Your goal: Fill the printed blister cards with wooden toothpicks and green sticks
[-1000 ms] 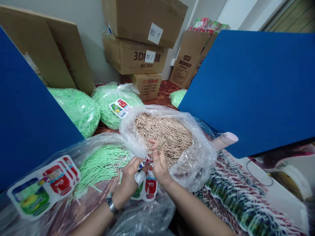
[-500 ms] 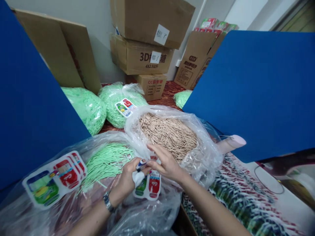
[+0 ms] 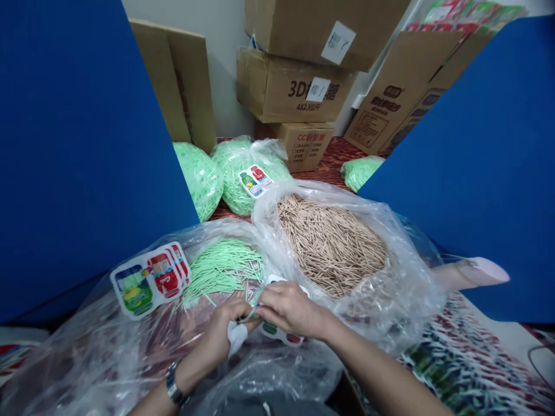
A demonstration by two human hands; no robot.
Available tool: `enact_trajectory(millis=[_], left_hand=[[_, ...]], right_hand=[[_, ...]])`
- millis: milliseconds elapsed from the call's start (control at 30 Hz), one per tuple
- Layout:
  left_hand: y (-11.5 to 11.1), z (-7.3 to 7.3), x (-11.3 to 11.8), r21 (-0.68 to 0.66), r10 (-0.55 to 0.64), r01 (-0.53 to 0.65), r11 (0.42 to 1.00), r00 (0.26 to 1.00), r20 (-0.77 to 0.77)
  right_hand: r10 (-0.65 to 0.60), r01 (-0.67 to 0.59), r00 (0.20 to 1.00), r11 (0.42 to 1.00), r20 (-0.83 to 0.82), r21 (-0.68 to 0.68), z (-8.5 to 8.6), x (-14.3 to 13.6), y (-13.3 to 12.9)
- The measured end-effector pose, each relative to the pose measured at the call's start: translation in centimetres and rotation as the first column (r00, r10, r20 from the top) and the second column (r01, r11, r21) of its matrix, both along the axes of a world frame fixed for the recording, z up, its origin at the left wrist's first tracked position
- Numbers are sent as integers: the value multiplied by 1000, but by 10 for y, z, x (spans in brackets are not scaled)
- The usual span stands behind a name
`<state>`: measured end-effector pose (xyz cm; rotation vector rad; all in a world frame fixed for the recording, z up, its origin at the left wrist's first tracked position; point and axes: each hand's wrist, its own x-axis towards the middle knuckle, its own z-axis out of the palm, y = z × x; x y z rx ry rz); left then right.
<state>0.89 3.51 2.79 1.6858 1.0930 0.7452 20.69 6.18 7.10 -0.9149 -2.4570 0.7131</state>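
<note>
My left hand is closed, its thumb and fingers pinching a small, thin thing too blurred to name. A crumpled white piece sticks out below those fingers. Against it, my right hand has its fingertips pressed together at the same small thing. Under the hands lies a printed card with red and green bottle pictures, partly hidden. Just beyond, thin green sticks rest on a clear plastic bag. Brown sticks fill an open clear bag to the right.
A stack of printed cards lies at left. Tied bags of green sticks sit behind, one bearing a card. Cardboard boxes are piled at the wall. Blue panels flank both sides. A pale pink cylinder lies at right.
My right hand's spread fingers have closed and come down against my left hand. The blue-and-white end seen in my left fingers no longer shows. The whole view has shifted, so the surroundings sit further right.
</note>
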Motion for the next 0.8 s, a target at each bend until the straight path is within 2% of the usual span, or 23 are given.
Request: enact_trajectory(millis=[67,133,200,233,300,367,567,667,800], left_hand=[[-4,-6,-6,-24,9,-10,1000,999,-40],[-6,-12,-8,-54,-9,6,999,999,-44],[-7,-15,-7,-84,-61,61,995,998,9],[-6,-15,-5,-101,-94,98,990,995,43],[-4,-14,-1,-149,-131,145,978,986,101],[-2,-15,1,-217,-146,172,961,981,129],[-5,-33,2,-281,-183,212,936,975,126],[-6,-39,2,-308,-213,249,918,966,145],[-10,-40,2,-296,-242,275,915,960,144]], right_hand=[[65,-75,996,984,-68,-164,0,-1,12],[0,-16,998,967,-61,-256,-6,-2,29],[-78,111,982,975,172,-190,-18,-4,47],[-90,140,940,982,329,-130,-25,-5,54],[-92,142,806,989,584,-39,-38,-5,63],[-114,158,708,987,697,0,-48,-2,68],[-190,242,564,968,804,59,-50,1,75],[-206,226,561,970,801,91,-47,-12,74],[-160,143,591,985,791,92,-50,-30,72]])
